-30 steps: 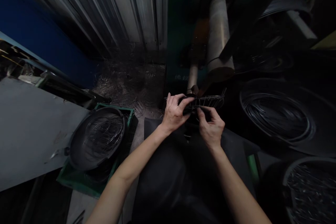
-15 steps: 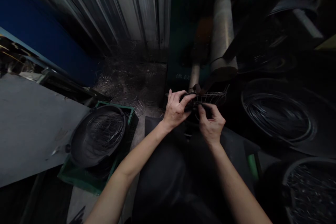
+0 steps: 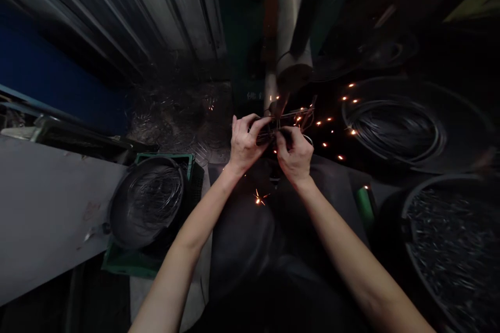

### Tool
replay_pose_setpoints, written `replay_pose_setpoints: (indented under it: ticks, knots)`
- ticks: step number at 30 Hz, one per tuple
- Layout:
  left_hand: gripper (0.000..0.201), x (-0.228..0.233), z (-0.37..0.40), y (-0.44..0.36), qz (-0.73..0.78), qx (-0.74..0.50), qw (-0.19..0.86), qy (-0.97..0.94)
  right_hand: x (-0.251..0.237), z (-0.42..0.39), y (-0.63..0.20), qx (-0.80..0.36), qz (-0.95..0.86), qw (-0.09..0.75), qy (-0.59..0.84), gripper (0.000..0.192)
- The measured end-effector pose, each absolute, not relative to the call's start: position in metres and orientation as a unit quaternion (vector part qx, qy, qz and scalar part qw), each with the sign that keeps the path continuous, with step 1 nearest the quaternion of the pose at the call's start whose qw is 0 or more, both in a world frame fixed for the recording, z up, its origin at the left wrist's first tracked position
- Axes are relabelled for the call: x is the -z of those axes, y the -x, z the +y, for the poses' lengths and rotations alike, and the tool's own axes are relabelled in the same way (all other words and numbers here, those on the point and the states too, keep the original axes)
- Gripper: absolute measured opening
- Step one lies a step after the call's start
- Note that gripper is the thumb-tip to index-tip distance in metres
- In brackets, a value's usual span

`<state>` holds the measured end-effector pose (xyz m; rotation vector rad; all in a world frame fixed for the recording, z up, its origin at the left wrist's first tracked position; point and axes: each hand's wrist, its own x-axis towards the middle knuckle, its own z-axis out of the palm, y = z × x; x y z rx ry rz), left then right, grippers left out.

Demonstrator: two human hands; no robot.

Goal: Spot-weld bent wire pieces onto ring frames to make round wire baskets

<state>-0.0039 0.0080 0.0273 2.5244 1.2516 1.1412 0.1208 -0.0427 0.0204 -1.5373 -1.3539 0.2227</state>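
I am looking down into a dim workshop corner. Corrugated metal sheeting is filling the upper left of the frame, with a blue panel running below it at far left. A grey slab surface is taking up the lower left. Beside it, a green crate is carrying a dark pan with loops of thin wire in it. The floor behind the crate is lying under a litter of wire scraps.

At centre, just above the middle of the frame, my left hand and right hand are meeting on a small wire frame. The fingers of both hands are pinching it from either side, thumbs on top, and they are holding it right under the tip of a metal cylinder coming down from the top centre. Orange sparks are flying out to the right of the frame and a few are dropping toward my dark apron below.

At right, a large coil of wire is sitting in a dark tub, and a bin of short metal pieces is filling the lower right corner.

Pale characters are showing on the dark machine face just left of the cylinder tip, too blurred for me to read.
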Motion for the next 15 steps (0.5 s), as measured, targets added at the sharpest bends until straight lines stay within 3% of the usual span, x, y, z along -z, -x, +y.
replay_pose_setpoints:
  ticks: [5, 8, 11, 13, 15]
  knots:
    - [0.047, -0.028, 0.007, 0.008, 0.412, -0.356, 0.046, -0.838, -0.029, -0.061, -0.127, -0.114, -0.552, 0.522, 0.641, 0.031]
    - [0.076, -0.011, 0.011, 0.023, 0.398, -0.380, 0.064, -0.833, -0.034, -0.114, -0.167, -0.104, -0.497, 0.511, 0.694, 0.038]
    - [0.094, 0.017, 0.021, 0.039, 0.405, -0.427, 0.098, -0.802, -0.019, -0.189, -0.241, -0.018, -0.370, 0.428, 0.825, 0.038]
    - [0.086, 0.034, 0.029, 0.044, 0.405, -0.453, 0.117, -0.786, 0.004, -0.236, -0.296, 0.016, -0.275, 0.349, 0.896, 0.043]
    - [0.076, 0.042, 0.035, 0.047, 0.408, -0.469, 0.131, -0.773, 0.032, -0.272, -0.341, -0.024, -0.182, 0.258, 0.948, 0.044]
